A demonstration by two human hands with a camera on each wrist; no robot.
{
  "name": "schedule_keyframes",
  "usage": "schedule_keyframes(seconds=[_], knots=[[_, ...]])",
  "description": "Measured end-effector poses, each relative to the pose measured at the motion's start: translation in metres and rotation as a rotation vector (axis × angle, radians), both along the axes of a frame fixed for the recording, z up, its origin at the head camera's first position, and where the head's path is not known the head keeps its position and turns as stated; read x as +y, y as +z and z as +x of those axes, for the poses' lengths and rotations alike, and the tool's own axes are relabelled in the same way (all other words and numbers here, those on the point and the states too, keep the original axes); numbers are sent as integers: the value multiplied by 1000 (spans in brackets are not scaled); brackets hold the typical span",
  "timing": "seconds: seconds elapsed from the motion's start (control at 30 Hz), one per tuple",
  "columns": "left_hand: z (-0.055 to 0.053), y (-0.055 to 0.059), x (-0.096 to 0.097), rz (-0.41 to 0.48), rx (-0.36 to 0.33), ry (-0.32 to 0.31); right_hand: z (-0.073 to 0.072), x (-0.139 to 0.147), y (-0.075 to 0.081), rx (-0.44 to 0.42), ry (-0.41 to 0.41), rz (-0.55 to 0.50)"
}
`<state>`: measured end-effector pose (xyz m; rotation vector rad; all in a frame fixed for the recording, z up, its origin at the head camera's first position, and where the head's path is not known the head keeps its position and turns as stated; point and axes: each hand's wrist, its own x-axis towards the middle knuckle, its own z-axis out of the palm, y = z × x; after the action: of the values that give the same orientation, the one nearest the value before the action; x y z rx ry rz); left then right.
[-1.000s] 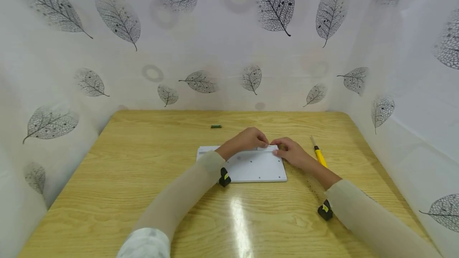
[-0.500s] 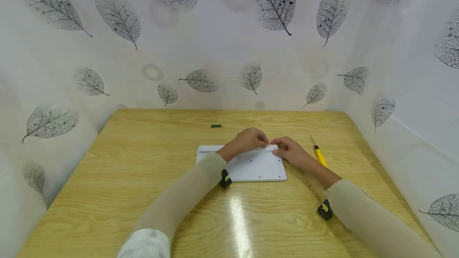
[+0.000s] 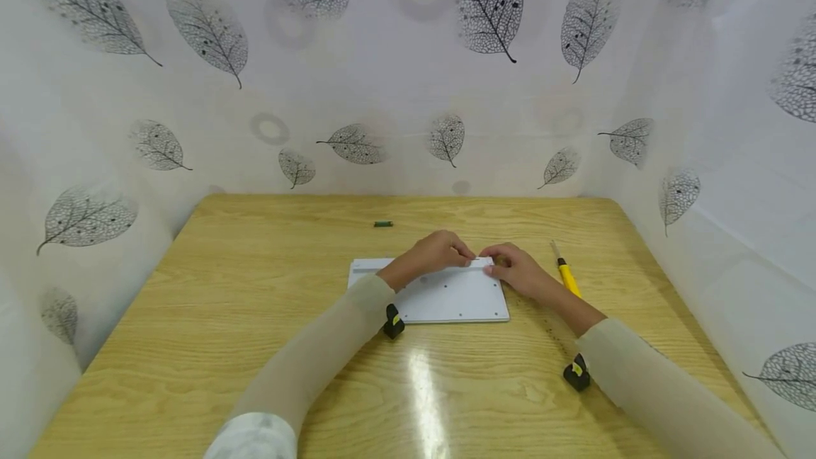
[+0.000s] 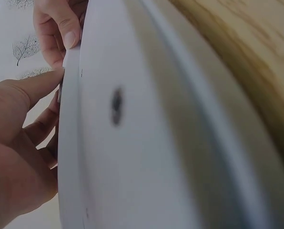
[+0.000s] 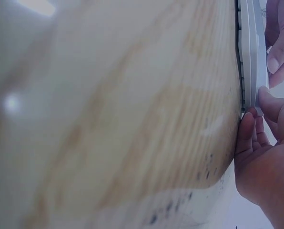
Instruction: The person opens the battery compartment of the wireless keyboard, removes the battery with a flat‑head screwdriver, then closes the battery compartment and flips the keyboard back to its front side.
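Note:
A white keyboard (image 3: 455, 299) lies face down on the table, its back with small dark screw holes upward. Its key edges show underneath in the right wrist view. My left hand (image 3: 436, 252) reaches over it, thumb and fingers pinching the raised far edge; a small dark sliver shows by the thumb in the left wrist view, too unclear to name. My right hand (image 3: 519, 271) grips the far right corner, thumb on top and fingers behind and below. The two hands' fingertips nearly meet along this edge.
A small green battery (image 3: 383, 224) lies behind the keyboard on the wooden table (image 3: 255, 289). To the right is a screwdriver (image 3: 568, 276) with a yellow handle, partly hidden by the right forearm. A leaf-print curtain (image 3: 395, 76) encloses the back and sides.
My left hand and wrist have shifted slightly left and nearer along the keyboard's far edge. The right hand keeps its grip on the corner.

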<state>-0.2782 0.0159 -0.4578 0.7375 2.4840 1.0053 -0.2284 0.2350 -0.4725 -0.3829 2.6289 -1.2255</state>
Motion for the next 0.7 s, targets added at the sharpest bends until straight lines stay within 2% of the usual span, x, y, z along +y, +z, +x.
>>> schedule_keyframes(seconds=[0.23, 0.37, 0.5, 0.57, 0.7], knots=[[3, -1, -3, 26, -21, -19, 0, -1, 0, 10, 15, -1], [7, -1, -4, 30, 31, -51, 0, -1, 0, 17, 19, 7], [10, 1, -4, -19, 123, -91, 0, -1, -1, 20, 13, 11], [11, 1, -5, -55, 142, -90, -1, 0, -1, 16, 8, 10], [11, 1, -6, -92, 136, -53, -1, 0, -1, 15, 6, 9]])
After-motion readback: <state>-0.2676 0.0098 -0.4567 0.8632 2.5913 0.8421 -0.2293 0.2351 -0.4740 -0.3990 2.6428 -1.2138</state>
